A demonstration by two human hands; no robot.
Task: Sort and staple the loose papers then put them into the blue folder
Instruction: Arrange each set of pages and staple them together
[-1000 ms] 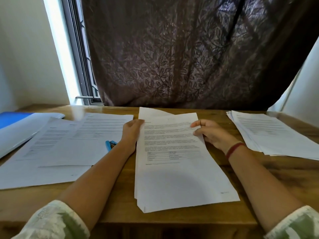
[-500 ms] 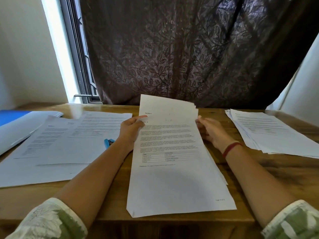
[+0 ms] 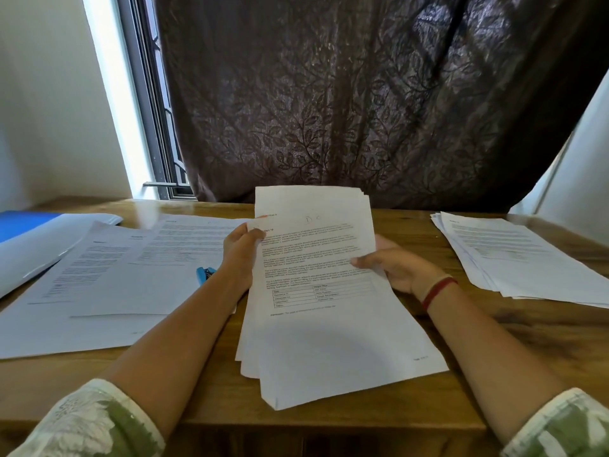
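- The left hand (image 3: 242,250) grips the left edge of a sheaf (image 3: 324,324) of printed papers, with the thumb laid on the front sheet and the fingers curled round behind.
- The right hand (image 3: 397,270) pinches the sheaf's right edge, thumb on the front and fingers at the back. A red band (image 3: 440,291) circles that wrist.
- The sheaf sits at the middle of the table (image 3: 527,341). Its top end is raised towards the curtain (image 3: 329,110) and its bottom end rests on the wood near the front edge.
- Its sheets are uneven, fanned at the bottom left corner and stepped at the top right. The front sheet shows paragraphs of text and a small grid.
- The blue folder (image 3: 19,222) lies at the far left of the table, mostly covered by a curved white sheet (image 3: 43,249).
- More loose sheets (image 3: 131,275) are spread overlapping on the left, between the folder and the left arm.
- A blue stapler (image 3: 205,274) lies just beside the left wrist, partly hidden by it.
- A second stack (image 3: 514,258) of papers lies on the right, well apart from the sheaf.
- A window (image 3: 155,127) shows to the left of the curtain.
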